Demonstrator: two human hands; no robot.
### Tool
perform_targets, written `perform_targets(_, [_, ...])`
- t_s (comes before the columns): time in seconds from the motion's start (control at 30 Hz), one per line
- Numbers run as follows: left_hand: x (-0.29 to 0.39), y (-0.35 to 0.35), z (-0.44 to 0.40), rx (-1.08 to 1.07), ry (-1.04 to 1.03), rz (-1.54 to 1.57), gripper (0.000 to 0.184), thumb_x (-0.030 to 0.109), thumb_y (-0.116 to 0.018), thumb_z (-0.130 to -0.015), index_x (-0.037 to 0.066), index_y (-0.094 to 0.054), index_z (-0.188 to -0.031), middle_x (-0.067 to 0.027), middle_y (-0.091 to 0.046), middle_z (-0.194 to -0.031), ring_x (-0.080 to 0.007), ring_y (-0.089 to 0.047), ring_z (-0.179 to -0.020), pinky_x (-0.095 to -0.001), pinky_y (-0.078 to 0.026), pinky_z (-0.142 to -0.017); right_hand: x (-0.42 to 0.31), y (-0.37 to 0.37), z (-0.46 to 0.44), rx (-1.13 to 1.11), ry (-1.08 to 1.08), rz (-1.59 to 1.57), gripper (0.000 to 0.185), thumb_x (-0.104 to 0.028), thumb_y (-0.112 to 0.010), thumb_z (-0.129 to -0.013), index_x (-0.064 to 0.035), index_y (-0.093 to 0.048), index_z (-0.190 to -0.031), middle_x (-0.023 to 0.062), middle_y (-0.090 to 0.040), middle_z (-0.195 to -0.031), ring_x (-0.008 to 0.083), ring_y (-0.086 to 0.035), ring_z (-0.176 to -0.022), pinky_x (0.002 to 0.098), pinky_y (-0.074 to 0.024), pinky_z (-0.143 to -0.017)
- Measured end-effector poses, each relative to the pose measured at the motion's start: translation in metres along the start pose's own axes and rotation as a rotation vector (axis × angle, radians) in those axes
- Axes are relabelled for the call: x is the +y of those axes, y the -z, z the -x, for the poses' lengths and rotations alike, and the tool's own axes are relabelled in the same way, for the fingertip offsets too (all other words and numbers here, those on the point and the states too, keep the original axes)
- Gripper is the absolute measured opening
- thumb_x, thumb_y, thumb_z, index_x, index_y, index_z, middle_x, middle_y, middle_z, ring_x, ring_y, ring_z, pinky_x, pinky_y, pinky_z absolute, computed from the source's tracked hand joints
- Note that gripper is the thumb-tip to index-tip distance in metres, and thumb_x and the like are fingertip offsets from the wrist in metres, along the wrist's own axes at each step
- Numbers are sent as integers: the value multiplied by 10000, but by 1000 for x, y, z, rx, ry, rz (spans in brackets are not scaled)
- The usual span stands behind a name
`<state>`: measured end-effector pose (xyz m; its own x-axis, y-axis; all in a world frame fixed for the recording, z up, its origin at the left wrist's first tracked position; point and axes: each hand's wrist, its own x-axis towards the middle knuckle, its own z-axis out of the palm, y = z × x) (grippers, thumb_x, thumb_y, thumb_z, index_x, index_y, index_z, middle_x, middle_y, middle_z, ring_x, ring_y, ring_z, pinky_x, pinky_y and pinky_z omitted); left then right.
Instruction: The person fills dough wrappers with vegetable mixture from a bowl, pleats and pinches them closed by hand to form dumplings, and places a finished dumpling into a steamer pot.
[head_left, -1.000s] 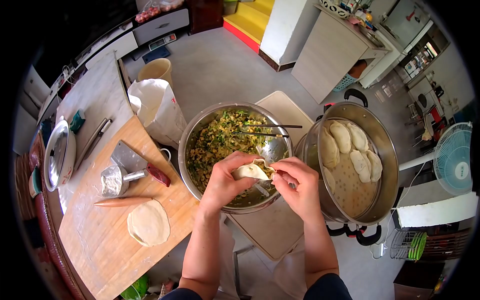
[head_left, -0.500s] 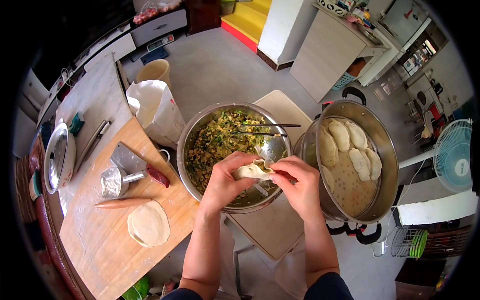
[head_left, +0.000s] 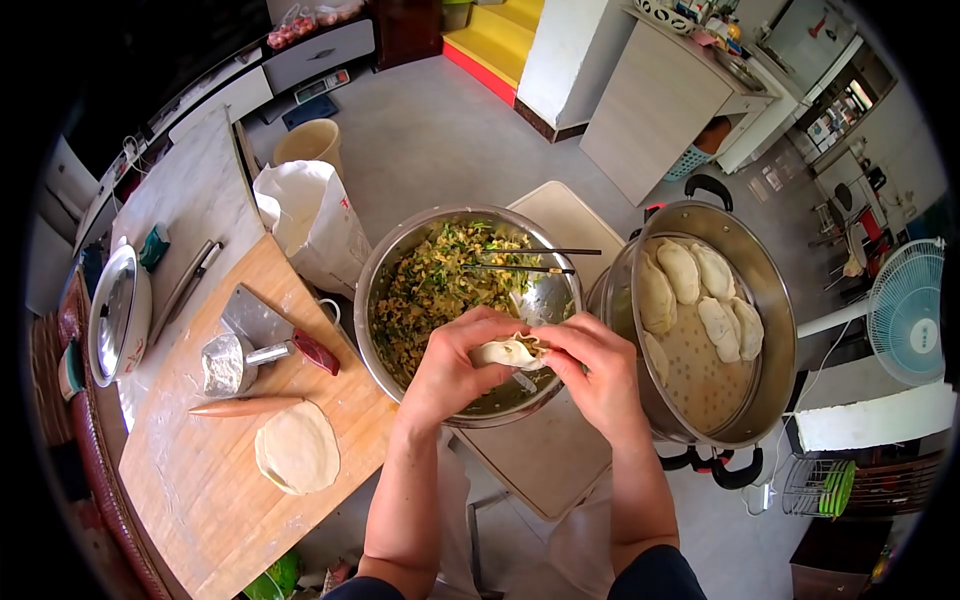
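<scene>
Dumpling (head_left: 503, 353) in both hands: a person works over the near side of a steel bowl (head_left: 562, 296), probably so that any stray filling (head_left: 425, 285) drops back in. The left hand (head_left: 452, 368) curls around the dough, thumb on the near side and fingers beyond, apparently to steady it, while the right hand (head_left: 597, 372) pinches the gaping edge, thumb and fingers close together. The dumpling lies between the hands, just right of the left palm and at the right fingertips. Chopsticks (head_left: 588, 252) lean across the bowl, seemingly parked within reach. At right, a pot (head_left: 778, 335) holds shaped dumplings (head_left: 679, 272); at left, a wrapper (head_left: 297, 447) lies flat beside a rolling pin (head_left: 243, 406) on a board (head_left: 205, 500).
</scene>
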<state>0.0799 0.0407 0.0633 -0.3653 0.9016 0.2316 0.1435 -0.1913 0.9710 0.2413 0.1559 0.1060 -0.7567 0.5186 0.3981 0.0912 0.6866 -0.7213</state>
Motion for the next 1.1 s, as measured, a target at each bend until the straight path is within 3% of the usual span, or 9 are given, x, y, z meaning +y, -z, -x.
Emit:
perform_targets(0.37, [3,-5,-1,32,51,20,446,-81,-700,-696,33,-706,-1128,-72,-647,-1009,-183,-631,-921,-290,-493,-818,9,-4,3,72,24,-25,148,59,-712,-803,3,-700,-939,81,-636,-864,189,-644,-691,296,-506,-593])
perform_targets(0.67, [5,-10,-2,83,47,-40,447,-92,-702,-693,39,-712,-1120,-88,-658,-1014,-206,-647,-932,-308,-505,-825,-1,-1,3,11,-117,-196,174,78,-723,-784,31,-706,-951,84,-652,-893,142,-652,-740,257,-530,-644])
perform_targets(0.77, [5,-10,-3,55,33,-73,456,-82,-730,-676,27,-709,-1119,-84,-658,-1060,-202,-634,-985,-302,-493,-853,7,-3,3,60,-23,-82,140,16,-749,-796,4,-693,-923,84,-643,-873,186,-647,-695,292,-513,-609])
perform_targets(0.97, [10,-11,-3,48,-8,-110,466,-91,-733,-647,24,-715,-1098,-91,-663,-1079,-218,-639,-1016,-313,-498,-863,9,-3,2,106,68,-9,155,30,-754,-776,-5,-686,-911,72,-627,-822,183,-617,-670,295,-495,-597])
perform_targets(1.1, [15,-11,-3,68,-88,-146,469,-121,-704,-655,34,-711,-1098,-108,-665,-1037,-259,-662,-961,-337,-525,-841,3,-2,3,89,-72,-184,201,52,-749,-765,-13,-692,-946,70,-620,-818,187,-620,-686,298,-495,-614])
